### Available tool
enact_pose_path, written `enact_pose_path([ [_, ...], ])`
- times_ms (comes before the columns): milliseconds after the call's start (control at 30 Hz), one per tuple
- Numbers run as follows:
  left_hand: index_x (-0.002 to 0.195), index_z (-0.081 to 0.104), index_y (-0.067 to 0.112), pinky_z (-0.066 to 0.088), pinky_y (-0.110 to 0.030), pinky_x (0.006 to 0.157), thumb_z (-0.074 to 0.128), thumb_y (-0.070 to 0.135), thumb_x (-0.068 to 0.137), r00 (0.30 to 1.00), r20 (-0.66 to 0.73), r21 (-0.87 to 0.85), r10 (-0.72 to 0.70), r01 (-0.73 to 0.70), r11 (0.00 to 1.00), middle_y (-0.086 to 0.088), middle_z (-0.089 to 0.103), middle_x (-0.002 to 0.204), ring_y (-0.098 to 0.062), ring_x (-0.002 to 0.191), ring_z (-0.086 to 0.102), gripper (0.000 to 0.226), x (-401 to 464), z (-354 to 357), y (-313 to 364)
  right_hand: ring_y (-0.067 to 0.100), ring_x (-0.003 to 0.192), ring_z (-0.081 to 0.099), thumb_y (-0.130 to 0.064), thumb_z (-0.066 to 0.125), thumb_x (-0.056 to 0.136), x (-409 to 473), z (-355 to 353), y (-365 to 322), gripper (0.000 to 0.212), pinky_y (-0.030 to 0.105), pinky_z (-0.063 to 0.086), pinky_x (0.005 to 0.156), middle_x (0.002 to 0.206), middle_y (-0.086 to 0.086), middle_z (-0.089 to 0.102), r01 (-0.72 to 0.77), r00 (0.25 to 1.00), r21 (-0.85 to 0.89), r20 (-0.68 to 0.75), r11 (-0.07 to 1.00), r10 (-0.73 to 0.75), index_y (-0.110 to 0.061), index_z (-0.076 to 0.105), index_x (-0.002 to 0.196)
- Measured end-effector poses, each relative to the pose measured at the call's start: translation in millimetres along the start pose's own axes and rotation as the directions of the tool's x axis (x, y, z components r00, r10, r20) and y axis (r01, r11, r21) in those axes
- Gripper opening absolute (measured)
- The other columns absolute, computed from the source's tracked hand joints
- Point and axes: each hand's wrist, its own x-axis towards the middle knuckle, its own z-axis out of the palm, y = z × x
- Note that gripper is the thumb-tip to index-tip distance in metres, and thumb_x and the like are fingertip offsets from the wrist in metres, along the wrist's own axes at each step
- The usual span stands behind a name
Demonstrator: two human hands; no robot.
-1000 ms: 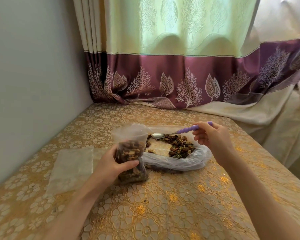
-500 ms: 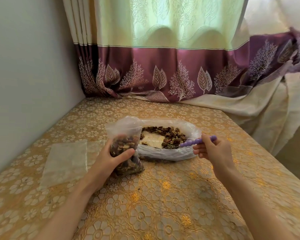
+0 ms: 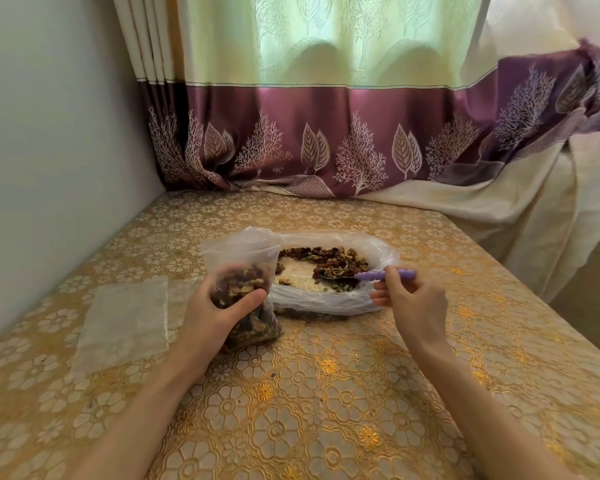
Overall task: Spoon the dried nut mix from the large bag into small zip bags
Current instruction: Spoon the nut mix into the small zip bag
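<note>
Both hands curled — bag point(image 3: 240, 271), spoon point(image 3: 378, 275).

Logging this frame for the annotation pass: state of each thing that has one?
small zip bag: upright, mouth open, part filled with nut mix
large bag: lying open, nut mix inside
spoon: bowl down in the nut mix
spare zip bags: flat, empty
left hand: grips the small zip bag
right hand: pinches the spoon handle
</note>
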Motion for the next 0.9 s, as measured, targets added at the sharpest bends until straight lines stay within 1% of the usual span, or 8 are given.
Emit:
enact_pose_path([
  [67,0.093,0.06,0.048,0.048,-0.012,0.064,0.073,0.045,0.055,1.0,-0.012,-0.001,0.006,-0.006,1.0,0.012,0.065,0.098,0.006,0.085,0.061,0.041,-0.1,0.9,0.8,0.022,0.065,0.069,-0.016,0.053,0.096,-0.3,0.6,1.7,0.023,0.038,0.058,0.067,0.078,0.003,0.075,-0.012,1.0,0.02,0.011,1.0,0.011,-0.01,0.071,0.083],
  [133,0.093,0.06,0.048,0.047,-0.014,0.065,0.073,0.047,0.053,1.0,-0.004,-0.011,-0.005,0.005,1.0,0.011,0.065,0.1,0.002,0.089,0.061,0.043,-0.4,1.3,0.4,0.022,0.068,0.07,-0.017,0.053,0.096,-0.6,-0.2,3.6,0.024,0.036,0.057,0.07,0.079,0.004,0.075,-0.035,0.999,0.049,0.032,0.998,0.033,-0.01,0.073,0.084],
  [300,0.103,0.057,0.04,0.051,-0.027,0.076,0.082,0.048,0.057,0.998,0.028,-0.021,-0.049,0.05,0.999,0.002,0.064,0.108,-0.012,0.099,0.06,0.053,1.0,-0.3,-3.4,0.018,0.069,0.067,-0.016,0.052,0.096,0.1,-2.8,1.9,0.025,0.022,0.057,0.067,0.084,0.009,0.075,-0.105,0.993,0.17,0.067,0.98,0.095,-0.003,0.072,0.088],
  [400,0.105,0.057,0.038,0.053,-0.035,0.082,0.081,0.046,0.061,0.998,0.027,-0.007,-0.06,0.06,0.998,-0.001,0.063,0.11,-0.018,0.102,0.06,0.05,2.7,-2.5,-6.2,0.022,0.072,0.065,-0.014,0.052,0.096,-1.5,-2.7,-5.4,0.029,0.021,0.057,0.066,0.082,0.009,0.075,-0.12,0.991,0.233,0.08,0.965,0.104,-0.01,0.074,0.077],
  [500,0.107,0.058,0.037,0.053,-0.033,0.08,0.081,0.049,0.059,0.997,0.038,0.017,-0.065,0.064,0.998,-0.001,0.062,0.11,-0.016,0.101,0.06,0.055,3.2,-2.7,-6.1,0.022,0.07,0.065,-0.013,0.052,0.096,-3.1,-1.2,-19.0,0.037,0.022,0.057,0.065,0.079,0.007,0.075,-0.093,0.993,0.246,0.088,0.965,0.074,-0.014,0.074,0.067],
  [600,0.104,0.056,0.039,0.05,-0.024,0.073,0.075,0.053,0.052,0.996,0.05,0.015,-0.075,0.074,0.997,0.004,0.061,0.107,-0.011,0.098,0.059,0.057,2.8,-0.9,-4.0,0.016,0.066,0.065,-0.012,0.051,0.096,-2.3,0.3,-36.8,0.025,0.019,0.055,0.062,0.074,0.004,0.075,-0.066,0.995,0.281,0.09,0.957,0.042,-0.009,0.068,0.078],
  [700,0.104,0.055,0.038,0.047,-0.016,0.069,0.073,0.051,0.052,0.996,0.057,0.011,-0.075,0.074,0.997,0.01,0.061,0.104,-0.005,0.095,0.059,0.057,2.3,0.0,-2.6,0.013,0.061,0.065,-0.009,0.052,0.095,-0.9,2.8,-55.3,0.02,0.019,0.054,0.059,0.065,0.001,0.072,-0.053,0.997,0.334,0.077,0.941,0.028,-0.006,0.066,0.08],
  [900,0.107,0.053,0.034,0.05,-0.023,0.073,0.075,0.046,0.053,0.993,0.068,-0.007,-0.096,0.096,0.995,0.009,0.061,0.104,-0.007,0.095,0.06,0.059,1.7,-0.5,-1.8,0.014,0.06,0.066,-0.007,0.053,0.093,-2.8,9.5,-89.1,0.019,0.019,0.054,0.057,0.063,0.003,0.071,-0.019,0.991,0.4,0.128,0.916,-0.035,-0.007,0.067,0.08],
])
